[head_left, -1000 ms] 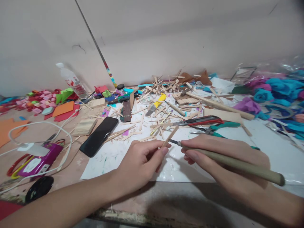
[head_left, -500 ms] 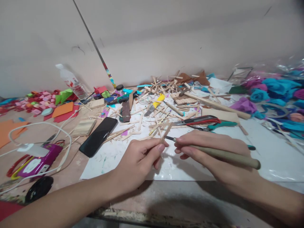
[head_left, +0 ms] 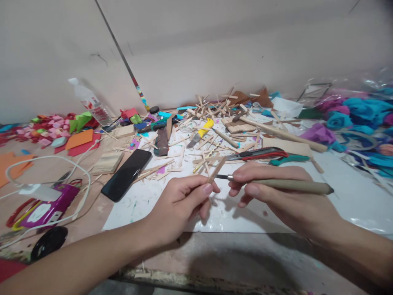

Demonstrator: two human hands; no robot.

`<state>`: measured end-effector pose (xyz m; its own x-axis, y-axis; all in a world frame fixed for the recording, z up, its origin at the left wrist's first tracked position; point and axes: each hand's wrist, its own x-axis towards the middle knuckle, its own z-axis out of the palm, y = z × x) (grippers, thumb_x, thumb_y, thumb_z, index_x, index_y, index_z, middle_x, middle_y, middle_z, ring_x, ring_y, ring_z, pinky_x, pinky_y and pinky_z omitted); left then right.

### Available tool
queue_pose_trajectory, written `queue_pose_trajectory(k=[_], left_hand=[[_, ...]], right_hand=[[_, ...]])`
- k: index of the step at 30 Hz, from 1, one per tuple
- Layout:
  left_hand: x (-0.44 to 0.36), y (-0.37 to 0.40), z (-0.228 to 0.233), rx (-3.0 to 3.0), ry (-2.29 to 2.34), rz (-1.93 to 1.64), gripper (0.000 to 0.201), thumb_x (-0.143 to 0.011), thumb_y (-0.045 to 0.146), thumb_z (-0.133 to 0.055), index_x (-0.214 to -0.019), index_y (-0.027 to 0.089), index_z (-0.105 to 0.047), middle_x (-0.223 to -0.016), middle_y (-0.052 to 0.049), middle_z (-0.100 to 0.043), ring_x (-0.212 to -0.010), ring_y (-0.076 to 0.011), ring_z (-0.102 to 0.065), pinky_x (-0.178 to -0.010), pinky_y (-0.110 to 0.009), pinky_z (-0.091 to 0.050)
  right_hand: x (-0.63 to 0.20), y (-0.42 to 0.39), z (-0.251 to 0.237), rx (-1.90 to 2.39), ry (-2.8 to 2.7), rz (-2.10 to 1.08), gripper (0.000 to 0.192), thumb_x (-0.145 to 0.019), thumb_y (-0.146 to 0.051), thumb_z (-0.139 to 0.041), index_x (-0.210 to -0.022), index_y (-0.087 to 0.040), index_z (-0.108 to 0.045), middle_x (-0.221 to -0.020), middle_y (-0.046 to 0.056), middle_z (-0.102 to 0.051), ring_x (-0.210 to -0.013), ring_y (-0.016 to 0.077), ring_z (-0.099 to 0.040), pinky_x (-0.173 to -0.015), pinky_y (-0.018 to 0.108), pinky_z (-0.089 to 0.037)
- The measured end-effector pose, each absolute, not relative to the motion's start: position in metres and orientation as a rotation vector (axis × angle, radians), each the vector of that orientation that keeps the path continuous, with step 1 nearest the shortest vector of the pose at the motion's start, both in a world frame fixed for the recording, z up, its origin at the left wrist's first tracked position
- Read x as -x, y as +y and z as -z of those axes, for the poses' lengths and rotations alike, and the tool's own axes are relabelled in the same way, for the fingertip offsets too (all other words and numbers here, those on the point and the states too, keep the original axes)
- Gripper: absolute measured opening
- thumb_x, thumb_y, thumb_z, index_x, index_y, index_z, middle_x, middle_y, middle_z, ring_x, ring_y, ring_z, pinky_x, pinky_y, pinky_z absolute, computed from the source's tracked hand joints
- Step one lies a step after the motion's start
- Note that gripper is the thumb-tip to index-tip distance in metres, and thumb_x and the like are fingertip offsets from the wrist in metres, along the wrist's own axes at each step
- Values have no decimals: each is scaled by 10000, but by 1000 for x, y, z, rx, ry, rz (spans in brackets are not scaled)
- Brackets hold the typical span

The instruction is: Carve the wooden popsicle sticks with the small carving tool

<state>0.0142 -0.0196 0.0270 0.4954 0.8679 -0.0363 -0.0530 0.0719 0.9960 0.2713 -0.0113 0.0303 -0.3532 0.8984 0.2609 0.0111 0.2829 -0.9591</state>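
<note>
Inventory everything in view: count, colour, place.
held stick: one, tan, centre
slim tool: one, greenish handle, centre right
loose sticks: many, tan, back centre
phone: one, black, centre left
bottle: one, clear, back left
rod: one, dark, back left
device: one, purple, left
oval object: one, black, lower left
cutter: one, yellow, centre
slide knife: one, red/black, right
handle: one, teal, centre right
wooden handle: one, tan, back right
paper pieces: many, mostly pink, back left
crumpled pieces: several, mostly blue, right
sheet: one, white, centre
left hand: one, bare, pinching held stick
right hand: one, bare, gripping slim tool
</note>
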Motion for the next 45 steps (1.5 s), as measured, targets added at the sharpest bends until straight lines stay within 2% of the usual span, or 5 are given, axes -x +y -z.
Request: queue_pose_trajectory(k=[5,20,23,37,45], left_hand=[[-16,-20,-28,-1294,790,-797,287,-1105,432,-644,-1046,169,-744,-604,43,-604,-524,-75,-408,-520,-214,-289],[-18,-19,-27,-1263,758,-754,343,-1092,480,-645,-1030,154,-732,-600,31,-611,-504,-74,-388,-501,-214,-269],[-17,-18,-26,-1290,777,-753,330,-1104,463,-634,-1041,154,-732,-598,37,-608,-510,-72,-394,-511,-210,-280],[-15,-21,-27,-1603,918,-818,327,-1134,423,-582,-1085,163,-774,-661,41,-582,-593,-95,-485,-574,-220,-365],[-12,-19,-27,-1820,917,-807,339,-1146,367,-542,-1020,162,-780,-671,39,-568,-645,-106,-523,-671,-241,-400]], right_hand=[[-273,-6,-34,790,-1649,-1268,87,-985,-306,-838,-1021,-302,-917,-980,51,-828,-830,179,-795,-652,209,-694],[-284,-4,-38,736,-1850,-1200,122,-1004,-310,-815,-998,-368,-923,-1088,57,-756,-953,213,-780,-757,302,-714],[-283,-4,-38,714,-1804,-1237,135,-1003,-300,-816,-1068,-368,-914,-1103,55,-760,-898,208,-800,-690,290,-714],[-273,-11,-41,901,-1697,-1024,86,-978,-347,-842,-1023,-326,-912,-842,22,-836,-629,181,-791,-565,258,-687],[-274,-16,-50,908,-1888,-903,98,-1007,-319,-801,-1021,-339,-897,-819,2,-820,-679,168,-760,-611,258,-624]])
